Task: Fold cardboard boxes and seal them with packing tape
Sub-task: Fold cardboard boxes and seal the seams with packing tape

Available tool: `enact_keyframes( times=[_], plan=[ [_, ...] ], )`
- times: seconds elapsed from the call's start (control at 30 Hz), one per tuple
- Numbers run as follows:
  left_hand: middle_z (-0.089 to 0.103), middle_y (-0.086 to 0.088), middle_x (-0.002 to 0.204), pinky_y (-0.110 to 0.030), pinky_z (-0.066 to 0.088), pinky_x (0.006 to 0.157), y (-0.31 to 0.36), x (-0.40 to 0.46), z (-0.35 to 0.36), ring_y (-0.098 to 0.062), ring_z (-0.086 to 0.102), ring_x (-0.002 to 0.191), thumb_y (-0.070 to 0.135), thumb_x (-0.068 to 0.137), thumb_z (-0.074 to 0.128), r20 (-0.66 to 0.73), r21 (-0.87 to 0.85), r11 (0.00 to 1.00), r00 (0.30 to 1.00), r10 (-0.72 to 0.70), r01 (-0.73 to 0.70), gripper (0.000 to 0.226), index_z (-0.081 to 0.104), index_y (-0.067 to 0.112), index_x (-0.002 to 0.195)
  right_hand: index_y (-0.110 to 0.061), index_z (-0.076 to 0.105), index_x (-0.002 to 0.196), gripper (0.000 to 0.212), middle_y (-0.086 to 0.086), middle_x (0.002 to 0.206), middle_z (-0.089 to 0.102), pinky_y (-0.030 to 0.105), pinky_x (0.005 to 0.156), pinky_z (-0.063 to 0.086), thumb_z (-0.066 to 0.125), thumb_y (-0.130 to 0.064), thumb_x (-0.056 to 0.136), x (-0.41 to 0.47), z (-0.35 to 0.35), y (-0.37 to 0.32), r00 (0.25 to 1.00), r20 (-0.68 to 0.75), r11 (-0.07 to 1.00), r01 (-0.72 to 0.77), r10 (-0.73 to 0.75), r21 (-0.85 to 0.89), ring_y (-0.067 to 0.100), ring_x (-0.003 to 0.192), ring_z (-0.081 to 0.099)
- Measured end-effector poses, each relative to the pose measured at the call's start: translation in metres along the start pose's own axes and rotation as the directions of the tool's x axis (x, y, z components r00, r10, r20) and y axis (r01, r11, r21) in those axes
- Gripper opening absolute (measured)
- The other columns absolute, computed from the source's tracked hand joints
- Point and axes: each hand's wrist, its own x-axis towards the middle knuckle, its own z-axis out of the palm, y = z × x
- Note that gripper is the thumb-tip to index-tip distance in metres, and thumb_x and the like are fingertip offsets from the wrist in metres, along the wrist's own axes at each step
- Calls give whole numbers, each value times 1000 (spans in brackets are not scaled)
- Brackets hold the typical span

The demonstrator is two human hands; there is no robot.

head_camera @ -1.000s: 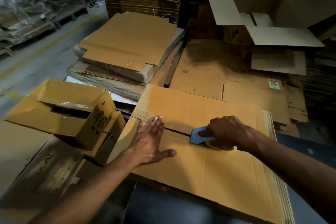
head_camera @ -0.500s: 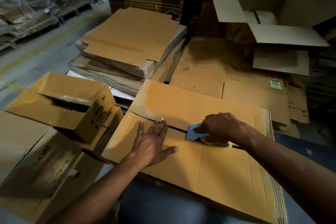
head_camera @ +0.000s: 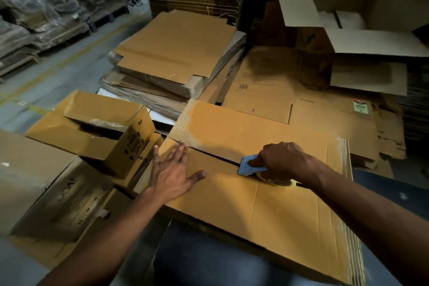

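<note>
While the left hand [head_camera: 173, 175] flattens the box [head_camera: 267, 206], right hand [head_camera: 282, 161] grips tape dispenser [head_camera: 249, 166]

Left grip [head_camera: 173, 173] flat — right grip [head_camera: 282, 161] curled

hands 2 [head_camera: 171, 175] [head_camera: 282, 160] | tape dispenser 1 [head_camera: 249, 166] | box being taped 1 [head_camera: 267, 211] | open boxes 2 [head_camera: 92, 132] [head_camera: 348, 14]

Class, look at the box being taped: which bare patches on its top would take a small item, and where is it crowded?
Free: the near flap between the left hand and the box's right edge, and the far flap beyond the open seam. Crowded: the seam's right part, where the right hand holds the tape dispenser, and left of the box, where the small box sits.
</note>
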Motion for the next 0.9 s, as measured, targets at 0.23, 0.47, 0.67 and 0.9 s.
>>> enact_keyframes(
  times=[0.23, 0.47, 0.67, 0.9],
  plan=[
    [6, -15, 172, -62, 5, 124, 15, 10, -5, -28, 9, 159, 100, 75, -5, 31, 28, 998, 998, -59, 58, 130, 17, 7, 163, -50, 42, 150, 52, 0, 127, 61, 37, 85, 54, 54, -46, 100, 4, 4, -1, 1000, -16, 1000, -18, 18, 10, 26, 109, 64],
    [24, -11, 169, -66, 1, 123, 7, 19, -11, -29, 21, 156, 97, 80, -1, -70, 8, 1000, 997, -18, 19, 120, 24, 14, 162, -50, 41, 151, 53, -1, 128, 60, 37, 88, 55, 55, -47, 100, 6, 6, 1, 1000, -13, 998, -28, 28, 49, 23, 110, 63],
    [-20, -16, 169, -56, -4, 127, 27, 25, 2, -29, -18, 157, 101, 75, 4, 61, -109, 994, 998, 32, -25, 130, -7, 5, 162, -49, 39, 152, 53, 1, 129, 59, 34, 85, 52, 55, -45, 101, 5, 6, 1, 1000, -9, 999, -24, 24, 35, 24, 112, 62],
    [-22, -5, 169, -55, -10, 126, 60, 19, -5, -18, -21, 156, 96, 82, 8, 74, -165, 931, 937, 340, -325, 118, -11, 13, 163, -47, 43, 151, 58, -2, 126, 62, 34, 82, 54, 63, -43, 97, 10, 2, 0, 998, 14, 998, -55, 55, 18, 21, 106, 64]
  ],
)
